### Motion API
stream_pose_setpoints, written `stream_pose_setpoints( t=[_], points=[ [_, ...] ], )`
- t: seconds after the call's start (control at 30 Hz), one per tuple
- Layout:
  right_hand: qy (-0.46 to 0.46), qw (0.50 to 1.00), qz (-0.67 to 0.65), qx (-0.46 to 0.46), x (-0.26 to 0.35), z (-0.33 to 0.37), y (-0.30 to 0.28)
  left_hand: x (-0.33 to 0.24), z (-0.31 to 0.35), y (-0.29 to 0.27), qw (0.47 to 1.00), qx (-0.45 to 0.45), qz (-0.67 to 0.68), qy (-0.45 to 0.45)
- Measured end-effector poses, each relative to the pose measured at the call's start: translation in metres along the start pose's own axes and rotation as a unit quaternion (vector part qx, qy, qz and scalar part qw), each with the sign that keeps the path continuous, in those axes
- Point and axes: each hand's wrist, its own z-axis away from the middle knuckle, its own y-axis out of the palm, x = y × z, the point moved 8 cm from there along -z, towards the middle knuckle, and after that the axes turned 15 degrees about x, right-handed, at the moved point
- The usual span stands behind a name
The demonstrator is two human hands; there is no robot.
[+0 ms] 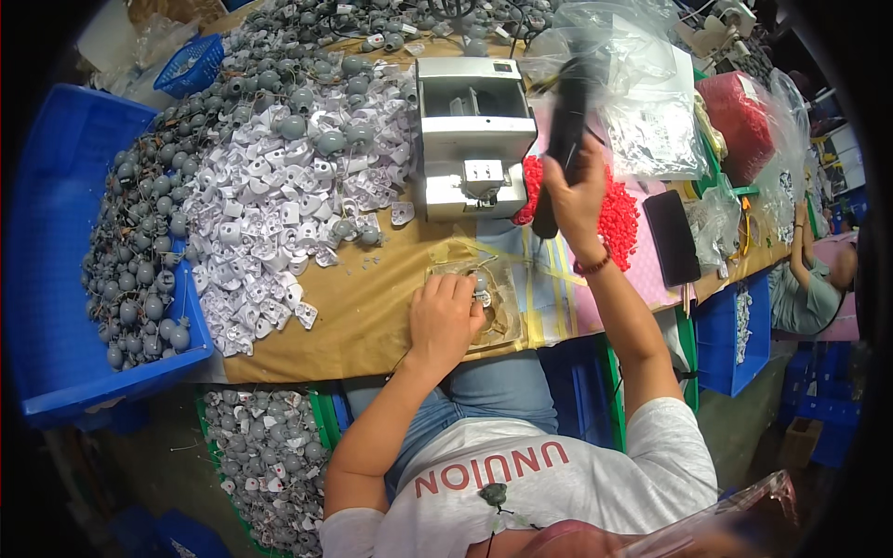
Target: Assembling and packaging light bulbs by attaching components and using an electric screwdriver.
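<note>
My right hand [579,191] is wrapped round a long black electric screwdriver [566,126], held upright beside a small silver-and-white machine [474,130]. The tool's upper end is smeared by motion. My left hand [442,316] lies closed over the left side of a pale, square jig [505,321] at the table's near edge. Its fingertips press on a grey ball-shaped part [480,280] with a white piece below it, seated in the jig. The palm hides some of the jig.
White plastic housings [270,205] and grey ball parts [139,270] heap up on the left, by a blue bin [46,242]. Red small pieces [617,223] and a black phone [672,239] lie right. A green-rimmed crate [265,456] stands below; another person [807,293] sits far right.
</note>
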Motion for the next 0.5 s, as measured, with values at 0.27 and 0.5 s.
stream_pose_setpoints(
  t=[0.27, 0.5],
  points=[
    [-0.08, 0.968, -0.18, 0.158, 0.105, -0.05, 0.046, -0.003, 0.0, -0.003, 1.0, -0.004, 0.004, -0.006],
    [-0.043, 0.968, -0.172, 0.176, 0.086, -0.071, 0.08, 0.003, 0.001, 0.004, 0.999, 0.008, 0.013, -0.028]
  ],
)
